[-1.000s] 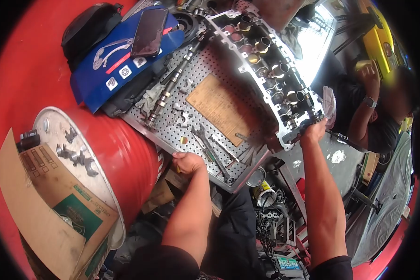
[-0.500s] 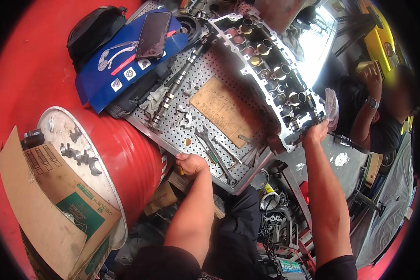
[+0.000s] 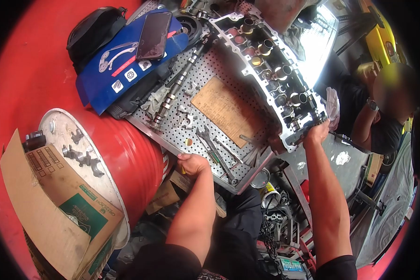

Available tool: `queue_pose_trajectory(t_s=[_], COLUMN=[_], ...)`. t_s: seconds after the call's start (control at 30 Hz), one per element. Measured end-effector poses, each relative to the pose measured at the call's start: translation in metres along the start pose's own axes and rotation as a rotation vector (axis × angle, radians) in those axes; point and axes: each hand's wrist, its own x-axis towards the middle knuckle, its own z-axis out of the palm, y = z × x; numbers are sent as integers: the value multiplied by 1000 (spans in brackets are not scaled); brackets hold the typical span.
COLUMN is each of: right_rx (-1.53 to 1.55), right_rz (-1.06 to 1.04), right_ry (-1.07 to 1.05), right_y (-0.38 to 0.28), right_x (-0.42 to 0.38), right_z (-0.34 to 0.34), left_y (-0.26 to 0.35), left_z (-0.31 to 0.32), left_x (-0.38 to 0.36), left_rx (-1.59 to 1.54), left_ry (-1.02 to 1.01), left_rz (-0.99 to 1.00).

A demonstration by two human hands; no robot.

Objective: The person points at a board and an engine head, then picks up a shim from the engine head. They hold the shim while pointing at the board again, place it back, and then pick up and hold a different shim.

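Note:
My right hand [image 3: 316,133] is closed around the near end of a cylinder head [image 3: 291,95], which lies tilted along the right side of a perforated metal tray [image 3: 205,95]. At the tray's front edge my left hand [image 3: 192,164] is closed over the rim; a small yellow bit shows below its fingers, too covered to name. Between the hands, wrenches [image 3: 217,156] lie on the tray. Farther in are a stained piece of cardboard [image 3: 226,112], several small metal caps [image 3: 185,116] and a camshaft [image 3: 172,95].
A phone [image 3: 154,35] rests on a blue box [image 3: 107,77] beside a black bag [image 3: 95,35]. At left, metal parts sit on a red drum [image 3: 60,126], next to an open carton [image 3: 56,205]. Another person [image 3: 382,112] is at right. Car parts [image 3: 280,219] crowd the floor below.
Both hands keep their places on the tray and cylinder head. The view has shifted very slightly. At right, the other person's raised hand and head have moved a little.

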Motion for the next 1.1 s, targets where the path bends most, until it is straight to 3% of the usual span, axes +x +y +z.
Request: queue_pose_trajectory(t_s=[0.17, 0.57, 0.93, 1.1], right_rx=[18, 8, 21, -4], right_rz=[-4, 112, -37, 28], right_ry=[5, -15, 5, 9], right_y=[-1, -13, 8, 2], right_x=[-3, -15, 12, 7], right_z=[-1, -3, 2, 0], left_y=[2, 12, 3, 13], left_z=[-6, -19, -6, -16], left_x=[2, -4, -1, -6], left_rx=[28, -10, -23, -3], left_ry=[-147, -174, -32, -74], left_rz=[-61, -89, -23, -71])
